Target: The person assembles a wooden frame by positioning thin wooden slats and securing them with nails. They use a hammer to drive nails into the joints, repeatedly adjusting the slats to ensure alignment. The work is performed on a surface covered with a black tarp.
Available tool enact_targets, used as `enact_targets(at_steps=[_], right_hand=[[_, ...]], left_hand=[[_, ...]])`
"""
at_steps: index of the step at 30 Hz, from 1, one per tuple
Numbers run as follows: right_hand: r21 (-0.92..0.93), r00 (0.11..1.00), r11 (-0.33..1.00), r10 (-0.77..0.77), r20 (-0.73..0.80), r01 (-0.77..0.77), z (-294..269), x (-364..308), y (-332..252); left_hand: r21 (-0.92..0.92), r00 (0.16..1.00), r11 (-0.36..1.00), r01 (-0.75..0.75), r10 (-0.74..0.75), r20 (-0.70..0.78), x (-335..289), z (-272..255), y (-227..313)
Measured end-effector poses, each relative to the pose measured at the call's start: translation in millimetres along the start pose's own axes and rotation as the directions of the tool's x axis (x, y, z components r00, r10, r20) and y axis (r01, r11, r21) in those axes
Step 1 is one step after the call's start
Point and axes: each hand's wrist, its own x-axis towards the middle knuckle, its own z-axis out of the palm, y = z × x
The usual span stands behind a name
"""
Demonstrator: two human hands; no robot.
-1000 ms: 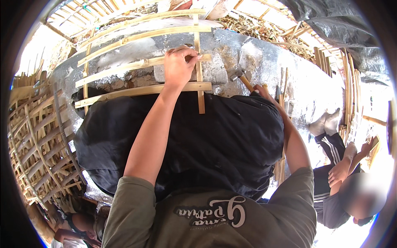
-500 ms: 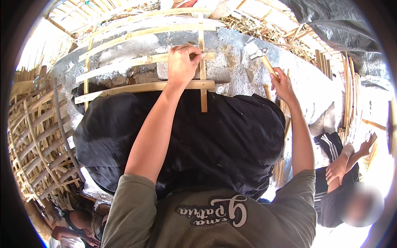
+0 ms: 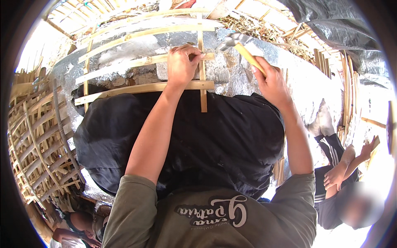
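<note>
My left hand (image 3: 182,64) is closed in a pinch over a crossing of the light wooden slat frame (image 3: 140,88). Whatever sits between its fingertips is too small to make out. In my right hand (image 3: 273,84) is a hammer (image 3: 248,58), gripped by its yellowish wooden handle. The metal head is up to the right of my left hand, apart from the frame. Several slats cross an upright strip (image 3: 203,101) at the frame's right end. Its near slat lies just beyond my black-clothed legs (image 3: 206,140).
A woven bamboo lattice (image 3: 41,136) stands at the left. At the right sits a person in black clothes (image 3: 337,165), and another person (image 3: 80,227) is at the lower left. Dry stalks (image 3: 264,31) lie at the back, near a dark plastic sheet (image 3: 331,20).
My right hand has brought the hammer leftward and upward in the picture, its head now closer to my left hand. My left hand stays on the slat crossing.
</note>
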Motion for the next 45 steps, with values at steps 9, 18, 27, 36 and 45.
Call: enact_targets(at_steps=[9,18,27,36,45], right_hand=[[-0.08,0.997,0.994,-0.07,0.029,0.072,25,9,-24],[-0.133,0.994,0.986,-0.101,0.029,0.104,40,7,-15],[-0.104,0.994,0.994,-0.017,0.112,0.028,45,6,-17],[-0.166,0.995,0.985,-0.036,0.097,0.052,50,4,-15],[-0.103,0.998,0.993,-0.05,0.024,0.053,48,2,-20]], left_hand=[[-0.031,0.999,0.999,0.039,-0.038,0.013,0,0,-2],[0.01,1.0,1.0,-0.01,0.01,-0.025,-2,2,-5],[0.054,0.999,0.998,-0.02,0.022,-0.04,-2,1,-4],[-0.017,0.997,0.998,0.069,-0.069,-0.026,-6,3,-6],[-0.058,0.998,0.996,0.068,-0.068,0.0,-1,4,-5]])
